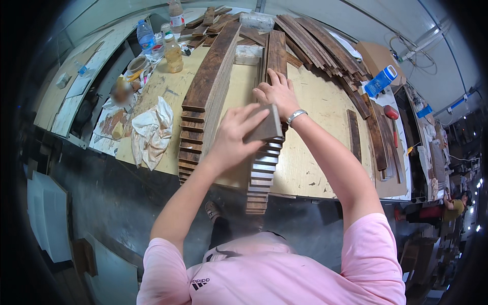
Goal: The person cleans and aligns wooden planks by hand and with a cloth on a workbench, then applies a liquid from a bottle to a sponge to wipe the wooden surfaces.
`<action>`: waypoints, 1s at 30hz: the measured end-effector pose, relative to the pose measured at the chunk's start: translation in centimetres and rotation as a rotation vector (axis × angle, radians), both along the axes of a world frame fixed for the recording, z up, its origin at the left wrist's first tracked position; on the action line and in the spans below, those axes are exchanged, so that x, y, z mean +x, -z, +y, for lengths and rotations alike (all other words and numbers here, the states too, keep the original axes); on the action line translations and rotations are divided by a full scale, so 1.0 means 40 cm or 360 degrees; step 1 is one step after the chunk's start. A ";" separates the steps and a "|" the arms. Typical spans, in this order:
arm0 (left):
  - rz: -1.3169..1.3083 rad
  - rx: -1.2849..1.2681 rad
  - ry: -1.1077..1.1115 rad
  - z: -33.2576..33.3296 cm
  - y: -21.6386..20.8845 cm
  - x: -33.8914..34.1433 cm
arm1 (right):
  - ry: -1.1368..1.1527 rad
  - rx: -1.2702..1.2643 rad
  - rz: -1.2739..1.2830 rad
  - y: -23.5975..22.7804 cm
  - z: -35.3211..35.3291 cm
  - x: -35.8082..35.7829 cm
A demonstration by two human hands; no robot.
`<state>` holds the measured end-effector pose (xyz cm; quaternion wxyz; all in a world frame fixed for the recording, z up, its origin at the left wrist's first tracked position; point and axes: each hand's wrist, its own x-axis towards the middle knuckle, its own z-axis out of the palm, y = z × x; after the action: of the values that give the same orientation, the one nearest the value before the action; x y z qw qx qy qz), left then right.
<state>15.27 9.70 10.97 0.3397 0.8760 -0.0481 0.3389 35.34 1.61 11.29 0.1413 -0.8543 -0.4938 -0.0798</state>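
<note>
Seemingly to steady the stepped plank stack [263, 172], we rest our loosely spread right hand [279, 95] over it, our left hand [233, 133] curled around a brown block [265, 127].

a pale pink short-sleeved shirt [284, 274] with a small dark printed mark [200, 283] on the left of its chest is worn with dark trousers [220, 235] and a brownish shoe [212, 210], the left hand [234, 133] being bare and the right hand [280, 96] having a shiny silver-coloured band [296, 117] around its wrist.
</note>
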 end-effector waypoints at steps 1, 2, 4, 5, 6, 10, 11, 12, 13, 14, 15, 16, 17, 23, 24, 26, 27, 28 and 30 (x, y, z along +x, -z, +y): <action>0.0009 0.0019 -0.0019 -0.017 0.025 -0.021 | 0.0004 0.0012 -0.0020 -0.006 0.002 -0.003; 0.0040 0.0024 0.0018 -0.032 0.052 -0.068 | 0.0011 0.0020 -0.0025 -0.008 0.003 -0.011; 0.0179 0.0203 0.0128 -0.081 0.132 -0.192 | 0.0042 0.0034 -0.0028 -0.003 0.002 -0.015; 0.0207 0.0164 0.0141 -0.114 0.205 -0.263 | 0.0040 0.0040 -0.0015 0.001 0.001 -0.019; 0.0335 0.0150 0.0089 -0.154 0.249 -0.340 | 0.0032 0.0051 0.0001 0.001 0.005 -0.023; 0.0729 -0.0151 0.0084 -0.251 0.394 -0.565 | 0.0056 0.0099 0.0048 -0.001 -0.004 -0.017; 0.0814 -0.0306 0.0023 -0.254 0.389 -0.585 | 0.0054 0.0119 0.0059 0.000 -0.006 -0.015; 0.0771 -0.0344 -0.0069 -0.241 0.357 -0.582 | 0.0053 0.0018 0.0094 -0.014 -0.003 -0.017; 0.0729 -0.0381 -0.0161 -0.217 0.319 -0.574 | 0.0076 0.0034 0.0070 -0.014 0.004 -0.018; 0.0597 -0.0356 -0.0203 -0.178 0.280 -0.555 | 0.0100 0.0045 0.0039 -0.013 0.014 -0.018; 0.0510 -0.0352 -0.0278 -0.135 0.215 -0.532 | 0.0123 0.0048 0.0017 -0.009 0.027 -0.022; 0.0334 -0.0187 -0.0346 -0.084 0.151 -0.506 | 0.0053 0.0028 -0.0060 -0.037 0.049 -0.042; 0.0239 -0.0065 -0.0396 -0.025 0.093 -0.471 | -0.0095 0.0103 -0.0063 -0.046 0.077 -0.042; 0.0154 0.0549 -0.0504 0.163 -0.141 -0.237 | -0.0464 -0.0006 0.0020 -0.081 0.270 -0.053; 0.0165 0.0618 -0.0484 0.177 -0.162 -0.213 | -0.0472 -0.0096 0.0070 -0.081 0.297 -0.067; 0.0164 0.0633 -0.0440 0.204 -0.178 -0.175 | -0.0413 -0.0274 0.0206 -0.081 0.304 -0.086; 0.0127 0.0552 -0.0444 0.211 -0.171 -0.174 | -0.0377 -0.0362 0.0274 -0.083 0.305 -0.090; 0.0088 0.0472 -0.0445 0.217 -0.162 -0.174 | -0.0399 -0.0205 0.0257 -0.054 0.306 -0.062; 0.0090 0.0281 -0.0521 0.227 -0.138 -0.211 | -0.0134 -0.0198 -0.0037 -0.102 0.269 -0.093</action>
<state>6.84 18.79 16.48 0.2030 0.9077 0.0751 0.3595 31.63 12.35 15.37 0.0855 -0.8390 -0.5348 -0.0529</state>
